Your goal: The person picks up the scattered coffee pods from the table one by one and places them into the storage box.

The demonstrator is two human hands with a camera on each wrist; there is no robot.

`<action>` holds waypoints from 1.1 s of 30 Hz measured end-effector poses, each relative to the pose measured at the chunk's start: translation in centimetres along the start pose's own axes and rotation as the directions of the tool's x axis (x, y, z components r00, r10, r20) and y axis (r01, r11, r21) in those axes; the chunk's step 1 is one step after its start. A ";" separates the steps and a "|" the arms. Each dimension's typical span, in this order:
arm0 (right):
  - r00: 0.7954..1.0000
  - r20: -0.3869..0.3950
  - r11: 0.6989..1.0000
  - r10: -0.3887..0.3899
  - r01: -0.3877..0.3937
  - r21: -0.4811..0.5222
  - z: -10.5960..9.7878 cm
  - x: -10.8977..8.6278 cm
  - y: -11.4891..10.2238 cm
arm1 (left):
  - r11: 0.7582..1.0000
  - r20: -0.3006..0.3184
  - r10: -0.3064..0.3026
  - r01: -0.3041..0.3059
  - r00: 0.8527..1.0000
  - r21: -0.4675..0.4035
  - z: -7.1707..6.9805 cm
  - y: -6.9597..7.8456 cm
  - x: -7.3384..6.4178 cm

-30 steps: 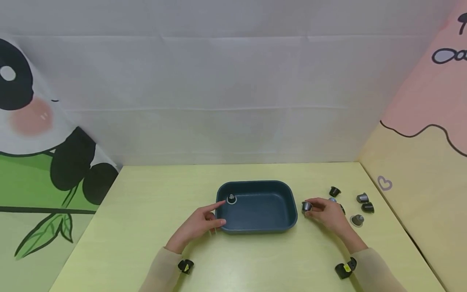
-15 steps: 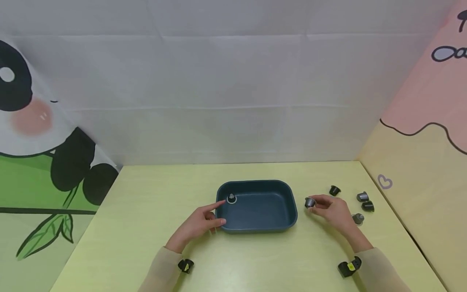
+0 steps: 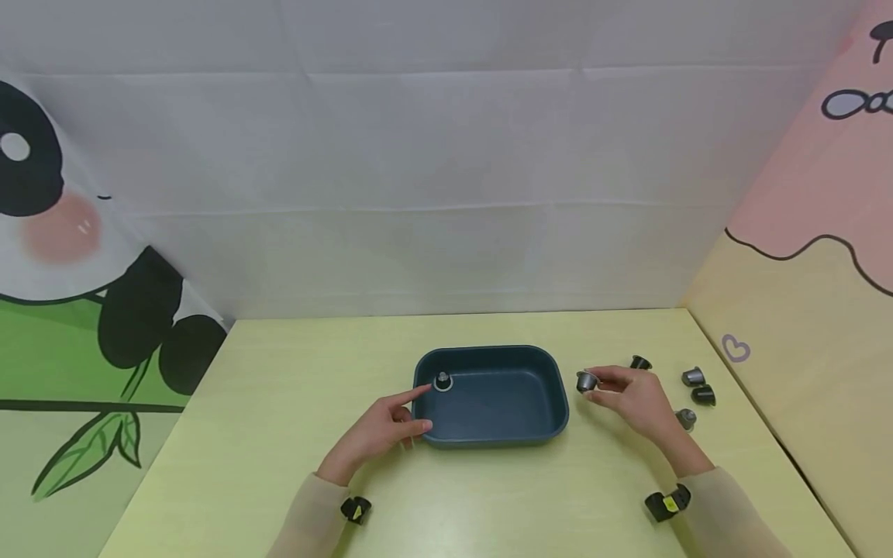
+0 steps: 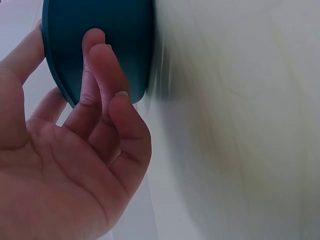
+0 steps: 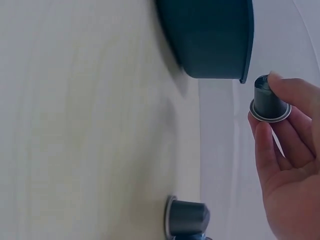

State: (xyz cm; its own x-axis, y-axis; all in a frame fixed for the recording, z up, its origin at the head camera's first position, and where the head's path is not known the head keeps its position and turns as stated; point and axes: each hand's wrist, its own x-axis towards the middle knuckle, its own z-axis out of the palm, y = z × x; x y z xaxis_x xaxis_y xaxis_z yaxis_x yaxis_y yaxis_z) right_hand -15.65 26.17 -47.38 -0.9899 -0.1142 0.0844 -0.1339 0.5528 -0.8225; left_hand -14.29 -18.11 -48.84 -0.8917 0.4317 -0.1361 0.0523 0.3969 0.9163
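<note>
One silver pod (image 3: 587, 381) is pinched by the right hand (image 3: 638, 399), raised above the table (image 3: 488, 504), just right of the blue tray (image 3: 502, 411). Left hand (image 3: 377, 428) grips the tray's left rim. A second pod (image 3: 443, 378) stands inside; loose pods (image 3: 704, 396) lie near the right hand.

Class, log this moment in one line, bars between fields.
left hand: holds dark blue rectangular tray by left end | right hand: pinches silver cup-shaped capsule outside tray | inside tray: one dark capsule, pale rim
</note>
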 end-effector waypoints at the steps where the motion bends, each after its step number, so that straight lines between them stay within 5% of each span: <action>1: 1.000 0.002 1.000 -0.005 0.005 -0.003 0.0 0.1 -0.2 | 1.000 0.002 0.001 -0.001 1.000 -0.001 0.0 0.0 0.0; 33: 0.986 0.082 0.984 -0.147 0.137 0.117 1.5 3.1 -5.9 | 1.000 -0.002 0.003 -0.003 1.000 0.022 -0.2 0.3 0.1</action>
State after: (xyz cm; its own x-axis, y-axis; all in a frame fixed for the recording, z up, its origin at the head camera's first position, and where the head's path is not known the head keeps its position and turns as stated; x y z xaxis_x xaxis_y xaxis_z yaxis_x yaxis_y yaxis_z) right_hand -17.83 21.31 -43.07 -0.9521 -0.2619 0.1580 -0.2619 0.4314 -0.8633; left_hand -14.42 -18.09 -48.56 -0.8924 0.4313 -0.1327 0.0647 0.4133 0.9083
